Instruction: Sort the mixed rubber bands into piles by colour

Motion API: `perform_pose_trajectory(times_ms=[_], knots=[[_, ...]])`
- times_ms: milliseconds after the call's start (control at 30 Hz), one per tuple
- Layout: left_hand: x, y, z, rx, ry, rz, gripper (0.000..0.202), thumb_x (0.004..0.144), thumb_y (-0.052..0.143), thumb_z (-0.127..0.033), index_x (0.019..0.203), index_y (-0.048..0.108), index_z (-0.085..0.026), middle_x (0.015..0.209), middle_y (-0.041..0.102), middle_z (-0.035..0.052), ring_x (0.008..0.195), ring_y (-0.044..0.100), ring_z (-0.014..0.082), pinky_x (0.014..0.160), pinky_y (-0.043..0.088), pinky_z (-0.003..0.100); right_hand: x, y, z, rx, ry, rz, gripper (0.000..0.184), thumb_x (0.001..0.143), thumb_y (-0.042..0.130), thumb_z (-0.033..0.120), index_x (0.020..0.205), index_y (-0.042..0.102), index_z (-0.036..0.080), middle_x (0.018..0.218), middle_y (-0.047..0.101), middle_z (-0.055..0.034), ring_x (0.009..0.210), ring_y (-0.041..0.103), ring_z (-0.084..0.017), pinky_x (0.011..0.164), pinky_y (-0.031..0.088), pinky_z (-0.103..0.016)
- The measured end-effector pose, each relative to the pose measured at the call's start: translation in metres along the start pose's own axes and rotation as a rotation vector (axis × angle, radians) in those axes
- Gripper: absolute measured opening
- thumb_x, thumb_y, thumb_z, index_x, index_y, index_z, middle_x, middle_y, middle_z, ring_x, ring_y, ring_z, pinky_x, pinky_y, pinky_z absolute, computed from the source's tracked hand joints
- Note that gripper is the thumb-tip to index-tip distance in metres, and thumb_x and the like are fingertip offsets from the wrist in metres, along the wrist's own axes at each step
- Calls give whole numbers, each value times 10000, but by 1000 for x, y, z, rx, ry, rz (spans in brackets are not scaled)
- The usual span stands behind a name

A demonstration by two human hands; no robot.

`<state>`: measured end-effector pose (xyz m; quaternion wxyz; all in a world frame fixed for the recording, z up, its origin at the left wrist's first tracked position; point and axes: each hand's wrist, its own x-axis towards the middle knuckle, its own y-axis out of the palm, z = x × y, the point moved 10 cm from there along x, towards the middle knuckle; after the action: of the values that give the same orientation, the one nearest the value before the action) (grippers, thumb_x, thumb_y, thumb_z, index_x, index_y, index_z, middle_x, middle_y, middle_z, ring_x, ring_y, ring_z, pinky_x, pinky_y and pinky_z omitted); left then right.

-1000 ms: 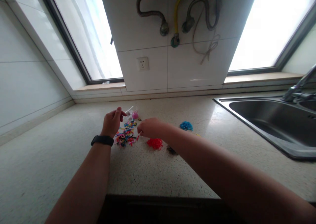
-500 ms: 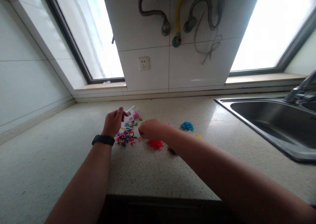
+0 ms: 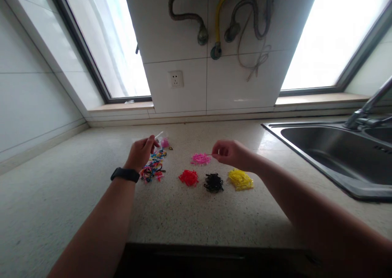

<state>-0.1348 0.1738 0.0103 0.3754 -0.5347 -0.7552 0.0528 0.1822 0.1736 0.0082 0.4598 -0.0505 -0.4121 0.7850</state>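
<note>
My left hand (image 3: 141,152), wearing a dark wristband, is closed at the edge of a clear plastic bag (image 3: 161,136) with something pink in it. Just below lies a mixed heap of small colourful bands (image 3: 153,168), like rubber bands. My right hand (image 3: 230,153) is over the counter, thumb and finger pinched on a thin, small piece too fine to name. It is just right of a pink pile (image 3: 201,159). Nearer to me are a red pile (image 3: 189,178), a black pile (image 3: 213,182) and a yellow pile (image 3: 240,180).
The speckled counter (image 3: 171,216) ends at a front edge above a dark cabinet. A steel sink (image 3: 330,155) with a tap (image 3: 364,112) is at the right. Behind stands a tiled wall with a socket (image 3: 175,79) and hoses (image 3: 217,20).
My right hand has moved right, from beside the mixed heap to beyond the pink pile, uncovering the pink, black and yellow piles. The blue pile is now hidden behind it. My left hand stays by the bag.
</note>
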Motion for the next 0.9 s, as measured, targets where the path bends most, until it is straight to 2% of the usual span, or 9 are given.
perform_pose_trajectory(times_ms=[67,167,300,467,700,900], knots=[[-2,2,-1,-11,-5,6,476,955,439,-471,703,697,-161,521,494,-9,503,470,127,521,363,253,-11,-9,-15,115,37,-75,139,836,662,304,831,647,166,627,545,22,558,440,-96,516,345,-251],[-4,5,-5,-23,0,21,455,953,450,-457,706,693,-163,527,495,-9,509,474,128,521,366,252,-20,-14,-18,179,27,-147,145,818,684,307,801,638,171,622,526,27,562,428,-92,512,340,-254],[-6,7,-8,-3,13,33,445,955,454,-451,715,693,-162,535,503,-10,508,473,124,515,364,247,-23,-17,-3,236,-30,-221,131,806,691,288,793,629,173,638,539,23,572,443,-90,519,362,-255],[-6,6,-8,22,22,29,436,952,464,-446,726,703,-160,536,514,-12,508,487,122,509,372,238,-26,-16,10,271,-107,-271,70,782,680,190,798,614,177,662,553,28,579,459,-85,531,394,-250],[-7,7,-9,14,11,38,446,960,457,-454,726,695,-158,535,492,-18,498,462,117,506,358,241,-34,-24,40,149,-256,-342,97,759,646,102,788,604,185,718,569,24,594,511,-83,533,425,-241],[-8,9,-11,15,1,44,459,961,454,-469,710,684,-162,533,492,-18,491,452,114,493,347,241,-40,-23,57,94,-342,-350,120,774,634,80,814,608,190,811,616,0,632,546,-89,564,469,-246]])
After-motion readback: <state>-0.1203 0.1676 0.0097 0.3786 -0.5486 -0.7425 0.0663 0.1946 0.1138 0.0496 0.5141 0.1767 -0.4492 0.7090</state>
